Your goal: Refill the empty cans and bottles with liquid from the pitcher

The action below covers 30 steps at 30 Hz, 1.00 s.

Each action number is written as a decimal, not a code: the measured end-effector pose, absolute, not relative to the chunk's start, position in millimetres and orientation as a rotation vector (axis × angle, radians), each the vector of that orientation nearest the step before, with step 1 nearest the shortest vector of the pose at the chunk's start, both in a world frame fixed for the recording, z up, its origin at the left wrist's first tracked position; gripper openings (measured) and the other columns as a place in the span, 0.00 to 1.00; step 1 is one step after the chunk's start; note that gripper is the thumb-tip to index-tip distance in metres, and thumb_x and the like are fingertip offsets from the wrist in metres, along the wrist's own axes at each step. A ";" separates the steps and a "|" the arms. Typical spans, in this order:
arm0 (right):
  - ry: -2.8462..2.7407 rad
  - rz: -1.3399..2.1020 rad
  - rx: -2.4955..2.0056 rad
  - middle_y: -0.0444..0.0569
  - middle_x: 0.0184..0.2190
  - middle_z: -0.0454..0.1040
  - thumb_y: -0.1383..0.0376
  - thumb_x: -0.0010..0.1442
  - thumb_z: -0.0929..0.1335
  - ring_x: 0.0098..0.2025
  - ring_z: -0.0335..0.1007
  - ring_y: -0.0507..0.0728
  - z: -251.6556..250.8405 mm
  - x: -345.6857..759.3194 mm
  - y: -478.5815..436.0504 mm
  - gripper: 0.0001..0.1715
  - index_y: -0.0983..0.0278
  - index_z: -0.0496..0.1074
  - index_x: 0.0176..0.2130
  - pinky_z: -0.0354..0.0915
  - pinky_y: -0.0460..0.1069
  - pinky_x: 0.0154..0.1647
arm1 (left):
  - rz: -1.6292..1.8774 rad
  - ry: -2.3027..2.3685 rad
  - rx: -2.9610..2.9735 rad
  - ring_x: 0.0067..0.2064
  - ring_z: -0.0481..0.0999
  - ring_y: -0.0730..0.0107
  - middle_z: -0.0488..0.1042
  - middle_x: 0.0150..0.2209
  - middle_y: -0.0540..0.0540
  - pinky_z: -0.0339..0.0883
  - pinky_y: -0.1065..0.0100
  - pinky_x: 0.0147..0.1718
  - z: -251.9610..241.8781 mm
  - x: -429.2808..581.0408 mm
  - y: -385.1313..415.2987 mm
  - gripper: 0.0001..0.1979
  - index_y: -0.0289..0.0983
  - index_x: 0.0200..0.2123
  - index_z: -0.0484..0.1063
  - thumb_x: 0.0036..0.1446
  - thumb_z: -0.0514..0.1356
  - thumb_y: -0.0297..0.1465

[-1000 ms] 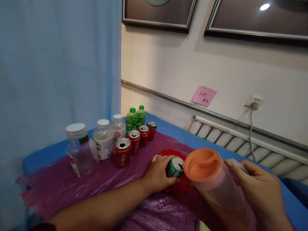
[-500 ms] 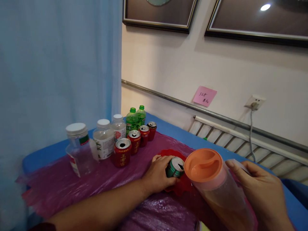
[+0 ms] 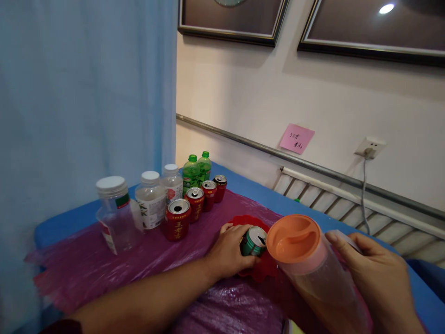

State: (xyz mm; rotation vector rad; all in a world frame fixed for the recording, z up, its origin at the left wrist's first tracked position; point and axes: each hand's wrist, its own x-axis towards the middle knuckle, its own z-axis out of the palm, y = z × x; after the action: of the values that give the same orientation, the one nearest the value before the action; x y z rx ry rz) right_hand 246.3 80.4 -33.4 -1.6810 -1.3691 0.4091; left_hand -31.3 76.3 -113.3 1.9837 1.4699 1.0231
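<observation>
My left hand (image 3: 231, 250) is closed around a green drink can (image 3: 251, 247), tilted a little to the right, over a red scalloped dish (image 3: 257, 273). In my right hand (image 3: 375, 273) is the handle of a clear plastic pitcher (image 3: 323, 283) with an orange lid (image 3: 294, 239). The pitcher leans left, its lid edge close beside the can's top; whether they touch I cannot tell. Brownish liquid shows inside the pitcher. Part of the dish is hidden behind the can and pitcher.
Several red cans (image 3: 178, 220) stand in a row left of the dish. Behind them are clear jars with white lids (image 3: 116, 218) and two green bottles (image 3: 192, 171). Purple plastic sheeting (image 3: 167, 264) covers the blue table (image 3: 243, 178). A curtain (image 3: 86, 93) hangs left; a radiator (image 3: 330, 197) lines the wall.
Both hands, the can and the pitcher keep nearly the same positions. The view has shifted very slightly.
</observation>
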 end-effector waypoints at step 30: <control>-1.358 0.400 -1.693 0.42 0.19 0.65 0.37 0.45 0.72 0.25 0.60 0.54 -25.4 241.7 74.2 0.31 0.62 0.72 0.24 0.55 0.46 0.21 | 0.992 1.463 1.990 0.54 0.74 0.53 0.79 0.51 0.51 0.47 0.50 0.63 -111.2 -31.7 75.5 0.34 0.47 0.52 0.71 0.40 0.75 0.36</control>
State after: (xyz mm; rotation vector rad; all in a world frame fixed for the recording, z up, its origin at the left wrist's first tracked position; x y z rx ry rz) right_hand 241.7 74.2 -25.4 -1.6928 -1.3579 0.3997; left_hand -31.7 75.5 -111.2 1.9901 1.4631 0.9924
